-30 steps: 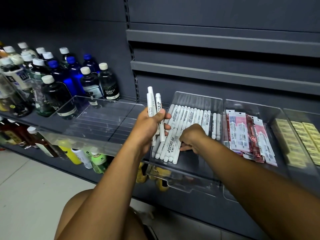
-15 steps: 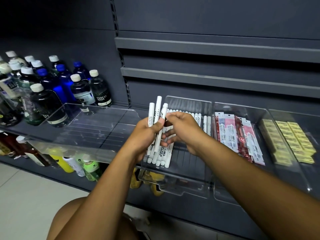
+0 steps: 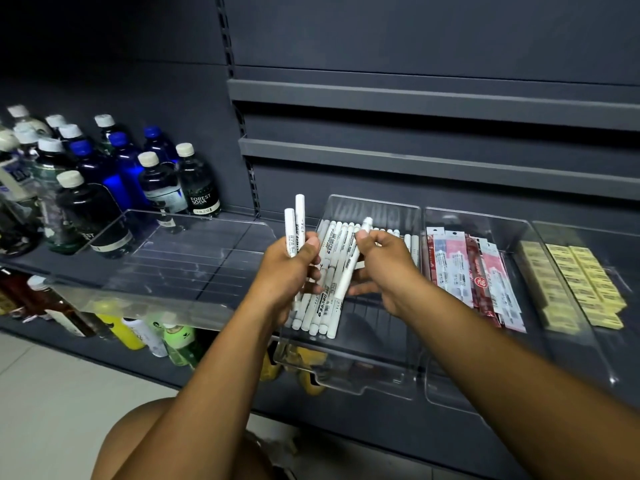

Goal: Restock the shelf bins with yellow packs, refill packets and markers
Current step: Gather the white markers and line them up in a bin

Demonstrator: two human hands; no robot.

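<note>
Here we are at the dark grey shelf unit. The left grip is wrapped round two white cylindrical markers. It stands them almost upright, caps up, over the left edge of the clear plastic marker bin. Close beside it, the right grip pinches a single white marker between thumb and fingers. That one is tilted, its top end poking up past the thumb and its lower end hanging just above the bin. The two grips are near each other but apart, with that one marker between them.

Down in the bin, a row of loose white markers lies side by side along the left and back.

In the next clear bin to the right, flat red, pink and white refill packets lie lengthwise, overlapping. Further right, pale yellow rectangular packs sit in neat rows in a third clear bin.

Off to the left is a wide clear plastic tray. At its far end stand dark and blue drink bottles with white and blue caps. Yellow and green bottles show on the shelf below. The person's bare knee is at the bottom of the view.
</note>
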